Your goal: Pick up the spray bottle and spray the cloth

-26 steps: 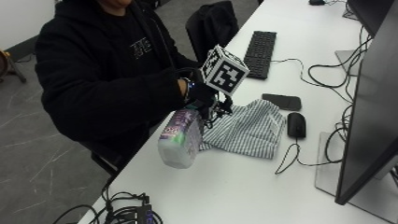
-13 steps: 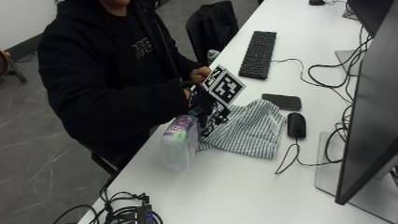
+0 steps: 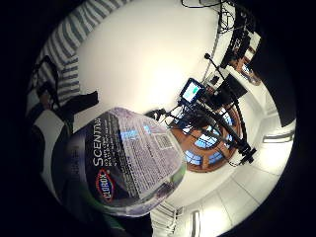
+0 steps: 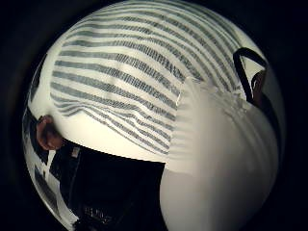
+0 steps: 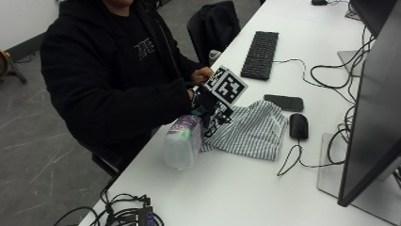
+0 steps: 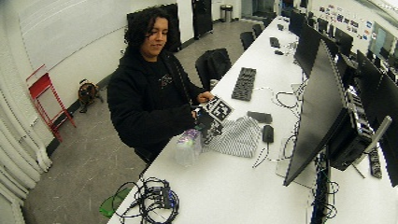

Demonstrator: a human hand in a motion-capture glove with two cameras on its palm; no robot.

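I see the spray bottle (image 5: 182,147) — translucent, purple-labelled, Clorox Scentiva on its side — standing on the white table (image 5: 251,188) just beside the striped cloth (image 5: 251,132). My gloved right hand (image 5: 204,106) grips its top, fingers curled round. Half a second ago it looked the same — barely shifted.

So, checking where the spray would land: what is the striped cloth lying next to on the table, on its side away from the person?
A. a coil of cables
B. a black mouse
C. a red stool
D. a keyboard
B: in the outside view the striped cloth lies on the white table with a black mouse just past its far edge.
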